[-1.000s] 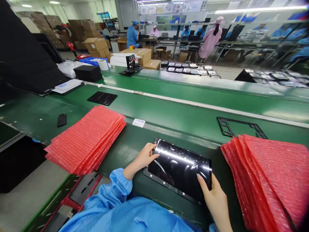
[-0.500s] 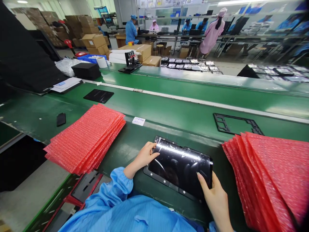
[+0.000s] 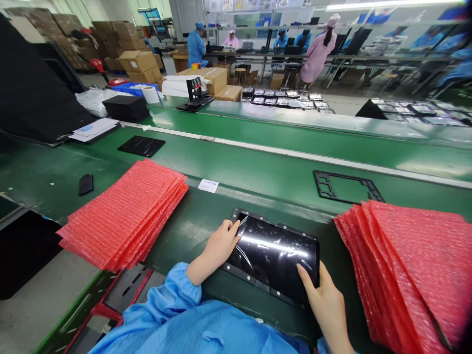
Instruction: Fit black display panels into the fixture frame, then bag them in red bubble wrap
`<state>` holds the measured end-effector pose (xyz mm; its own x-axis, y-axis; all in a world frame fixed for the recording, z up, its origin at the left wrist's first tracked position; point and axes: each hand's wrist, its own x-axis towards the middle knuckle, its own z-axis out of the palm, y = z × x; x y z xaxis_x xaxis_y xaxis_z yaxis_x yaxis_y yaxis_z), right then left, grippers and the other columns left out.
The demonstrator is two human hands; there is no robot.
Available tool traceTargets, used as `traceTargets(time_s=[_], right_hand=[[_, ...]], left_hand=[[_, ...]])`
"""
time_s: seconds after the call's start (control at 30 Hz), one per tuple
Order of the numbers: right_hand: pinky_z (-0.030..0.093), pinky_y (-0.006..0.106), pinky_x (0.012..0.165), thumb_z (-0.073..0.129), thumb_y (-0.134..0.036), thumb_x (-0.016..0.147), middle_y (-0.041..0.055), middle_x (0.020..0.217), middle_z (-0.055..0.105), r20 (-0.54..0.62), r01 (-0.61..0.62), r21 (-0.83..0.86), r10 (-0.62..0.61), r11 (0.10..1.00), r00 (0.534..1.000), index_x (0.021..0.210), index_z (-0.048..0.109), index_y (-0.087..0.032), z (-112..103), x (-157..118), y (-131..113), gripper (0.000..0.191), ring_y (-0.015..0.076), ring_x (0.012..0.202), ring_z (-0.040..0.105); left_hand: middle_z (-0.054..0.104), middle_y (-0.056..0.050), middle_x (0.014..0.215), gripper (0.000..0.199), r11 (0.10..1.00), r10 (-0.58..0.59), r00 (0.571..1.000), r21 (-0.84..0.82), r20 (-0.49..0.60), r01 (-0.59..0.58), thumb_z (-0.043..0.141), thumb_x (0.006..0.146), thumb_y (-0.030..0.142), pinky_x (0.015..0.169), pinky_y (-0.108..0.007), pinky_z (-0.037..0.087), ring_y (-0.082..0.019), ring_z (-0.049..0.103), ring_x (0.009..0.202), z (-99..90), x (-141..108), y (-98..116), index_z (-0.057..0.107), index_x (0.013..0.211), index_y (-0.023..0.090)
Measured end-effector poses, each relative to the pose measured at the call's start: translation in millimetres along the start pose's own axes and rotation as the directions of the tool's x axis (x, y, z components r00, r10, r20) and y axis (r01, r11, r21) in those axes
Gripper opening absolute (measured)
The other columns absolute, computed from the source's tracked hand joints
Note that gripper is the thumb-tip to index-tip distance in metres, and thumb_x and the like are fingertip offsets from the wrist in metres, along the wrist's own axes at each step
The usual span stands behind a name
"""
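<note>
A glossy black screen panel [image 3: 275,253] with bright reflections lies over a dark flat frame [image 3: 250,279] with white dots along its edges. My left hand [image 3: 221,244] is closed at the panel's left end, thumb and fingertips pinched on its edge; whether a thin film is between them I cannot make out. At the right end my right hand [image 3: 326,300] grips the panel, thumb on top and the other fingers behind the edge. The fingers behind that edge are mostly hidden.
Red bubble-wrap bags are stacked at left [image 3: 125,211] and right [image 3: 413,265]. Beyond lie a black open frame [image 3: 346,200], a paper label [image 3: 208,186], a dark flat panel [image 3: 141,146] and a small black block [image 3: 86,184]. Several people work in the background.
The view has shifted slightly. My left fingers have drawn closer together at the panel's left edge, and the reflections on the panel have changed. My right hand keeps its grip.
</note>
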<state>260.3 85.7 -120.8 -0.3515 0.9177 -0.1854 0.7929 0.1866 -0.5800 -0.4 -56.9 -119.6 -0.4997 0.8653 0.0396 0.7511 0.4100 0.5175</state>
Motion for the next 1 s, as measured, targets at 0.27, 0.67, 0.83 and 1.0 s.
traceTargets(time_s=[0.27,0.67,0.83,1.0], right_hand=[[0.043,0.032,0.057,0.044,-0.073,0.079,-0.0037,0.051,0.059,0.035,-0.016,0.011,0.016,1.0,0.999,0.131,0.05,-0.024,0.5,3.7,-1.9,0.071,0.0232,0.047,0.059],[0.044,0.032,0.052,0.034,-0.071,0.085,0.0039,0.058,0.065,0.077,0.091,-0.222,-0.075,0.971,0.994,0.136,0.045,-0.018,-4.9,12.1,-6.8,0.074,0.0294,0.06,0.067],[0.045,0.036,0.051,0.025,-0.063,0.092,0.0113,0.063,0.07,0.077,0.17,-0.531,-0.153,0.83,0.985,0.14,0.041,-0.01,-6.8,13.7,-7.7,0.073,0.0328,0.06,0.069],[0.051,0.037,0.07,0.049,-0.056,0.088,0.0168,0.107,0.07,0.036,0.388,-0.586,-0.456,0.711,0.889,0.13,0.055,-0.015,-15.7,23.0,-10.7,0.058,0.0311,0.094,0.067]], left_hand=[[0.054,-0.008,0.102,0.041,0.968,0.04,0.999,0.249,-0.026,-0.032,0.041,0.096,0.026,0.066,-0.028,0.053,-0.019,0.059,0.087,11.7,-6.0,4.2,0.044,0.137,0.02],[0.055,-0.009,0.104,0.045,0.942,0.056,0.997,0.334,-0.045,-0.038,0.039,0.097,0.026,0.064,-0.027,0.053,-0.02,0.06,0.089,11.5,-5.6,3.7,0.039,0.14,0.016],[0.054,-0.008,0.103,0.04,0.924,0.037,0.999,0.382,0.01,-0.039,0.041,0.096,0.026,0.058,-0.025,0.051,-0.02,0.059,0.09,6.7,-4.0,9.3,0.047,0.135,0.021],[0.056,-0.009,0.102,0.038,0.884,0.062,0.998,0.463,0.018,-0.064,0.04,0.096,0.026,0.056,-0.024,0.049,-0.021,0.058,0.092,0.4,-3.7,14.1,0.051,0.132,0.018]])
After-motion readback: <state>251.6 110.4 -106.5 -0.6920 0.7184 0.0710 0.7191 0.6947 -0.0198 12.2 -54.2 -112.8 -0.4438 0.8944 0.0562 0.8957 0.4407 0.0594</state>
